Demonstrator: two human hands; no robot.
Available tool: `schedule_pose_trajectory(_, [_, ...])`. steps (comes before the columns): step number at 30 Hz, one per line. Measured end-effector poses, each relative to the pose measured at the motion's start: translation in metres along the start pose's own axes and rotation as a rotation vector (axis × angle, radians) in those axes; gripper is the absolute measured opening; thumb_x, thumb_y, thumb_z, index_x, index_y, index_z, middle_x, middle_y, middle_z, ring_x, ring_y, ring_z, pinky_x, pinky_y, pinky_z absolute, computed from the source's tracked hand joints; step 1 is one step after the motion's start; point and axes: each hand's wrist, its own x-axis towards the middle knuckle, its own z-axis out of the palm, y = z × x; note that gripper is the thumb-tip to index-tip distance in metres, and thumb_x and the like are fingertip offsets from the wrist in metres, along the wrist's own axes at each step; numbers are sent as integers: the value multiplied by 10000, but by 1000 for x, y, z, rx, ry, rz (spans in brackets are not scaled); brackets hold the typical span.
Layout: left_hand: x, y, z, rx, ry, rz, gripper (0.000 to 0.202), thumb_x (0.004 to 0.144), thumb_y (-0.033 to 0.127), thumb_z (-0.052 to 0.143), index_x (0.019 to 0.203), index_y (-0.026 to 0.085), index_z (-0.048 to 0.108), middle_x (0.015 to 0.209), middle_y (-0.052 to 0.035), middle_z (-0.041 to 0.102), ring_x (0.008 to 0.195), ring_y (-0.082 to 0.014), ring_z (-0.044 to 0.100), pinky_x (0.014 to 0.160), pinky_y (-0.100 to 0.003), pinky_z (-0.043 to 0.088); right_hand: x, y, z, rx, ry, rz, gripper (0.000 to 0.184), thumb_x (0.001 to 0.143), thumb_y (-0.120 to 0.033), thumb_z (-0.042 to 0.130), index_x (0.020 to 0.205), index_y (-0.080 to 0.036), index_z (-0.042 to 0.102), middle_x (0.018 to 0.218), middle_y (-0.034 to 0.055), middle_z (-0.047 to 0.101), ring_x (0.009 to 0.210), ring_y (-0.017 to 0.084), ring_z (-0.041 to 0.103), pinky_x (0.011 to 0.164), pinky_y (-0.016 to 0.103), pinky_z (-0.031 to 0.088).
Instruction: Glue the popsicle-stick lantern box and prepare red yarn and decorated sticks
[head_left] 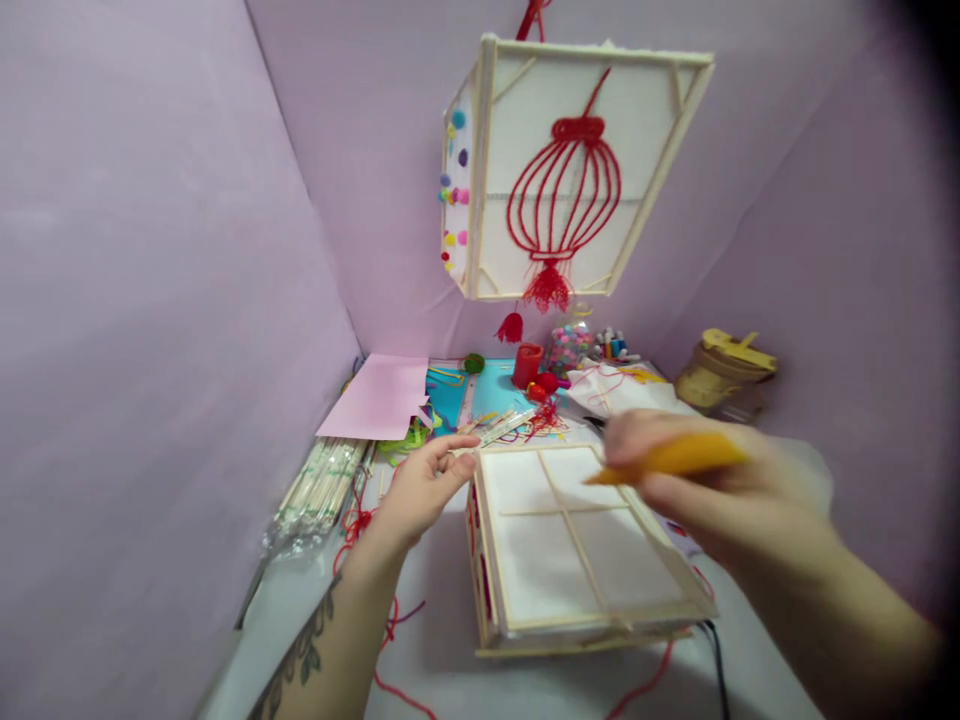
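Note:
A box lantern [570,545] of pale sticks and white paper lies on the white table [442,650]. My left hand [424,485] rests at its far left corner with fingers partly curled, the fingertips touching the frame. My right hand [705,480], blurred by motion, hovers over the lantern's right side, closed round an orange pointed tool [671,458] whose tip points at the top panel.
A finished lantern [570,170] with a red yarn lantern design hangs above. A bag of sticks [319,495] lies at the left, pink paper [382,395] behind it. Red yarn, a red cup [527,365], beads and a yellow tape holder [724,370] crowd the back.

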Motion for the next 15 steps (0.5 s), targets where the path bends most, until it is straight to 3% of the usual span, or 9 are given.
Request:
schedule_pose_trajectory(4, [1, -2, 2, 11, -10, 18, 499, 764, 519, 667, 1093, 143, 668, 704, -27, 616, 645, -152, 532, 593, -239, 372, 20, 14, 21, 136, -99, 184, 177, 773, -381, 709, 860, -227, 693, 810, 28, 707, 669, 157, 629, 594, 269, 492])
schedule_pose_trajectory(6, [2, -4, 3, 19, -16, 25, 482, 777, 516, 653, 1084, 144, 662, 686, -19, 600, 624, -144, 516, 574, -233, 355, 25, 20, 28, 100, -125, 234, 180, 776, -371, 676, 845, -205, 670, 749, 23, 679, 608, 139, 584, 550, 258, 451])
schedule_pose_trajectory(9, [4, -7, 4, 37, -18, 30, 457, 790, 513, 640, 1064, 147, 644, 635, 14, 540, 574, -119, 460, 546, -222, 314, 26, 25, 35, -30, -144, 255, 174, 777, -358, 642, 821, -189, 644, 661, 2, 611, 544, 119, 506, 504, 245, 390])
schedule_pose_trajectory(15, [7, -11, 7, 40, -47, 5, 449, 806, 520, 620, 1067, 157, 579, 588, 70, 420, 541, -95, 374, 538, -218, 263, 24, 31, 38, -128, -174, 250, 223, 779, -385, 617, 862, -183, 665, 717, 19, 612, 572, 126, 504, 533, 256, 400])
